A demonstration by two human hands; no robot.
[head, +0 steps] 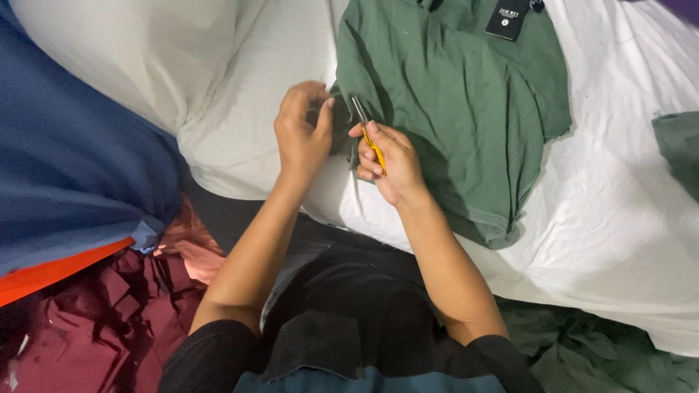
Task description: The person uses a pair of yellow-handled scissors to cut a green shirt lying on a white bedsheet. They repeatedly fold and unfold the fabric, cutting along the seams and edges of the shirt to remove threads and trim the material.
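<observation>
A dark green shirt (466, 102) lies spread on a white sheet (619, 189), with a black tag (507, 18) at its collar. My left hand (302, 131) pinches the shirt's left edge between thumb and fingers. My right hand (386, 160) holds a small yellow-handled thread snipper (368, 131), its metal tips pointing up toward the pinched edge of the fabric. The two hands are close together, a few centimetres apart.
A blue cloth with an orange edge (73, 167) bulges at the left. Maroon fabric pieces (102, 320) lie at lower left. More green fabric sits at lower right (597, 349) and at the right edge (681, 145). A pale cloth (145, 51) covers the upper left.
</observation>
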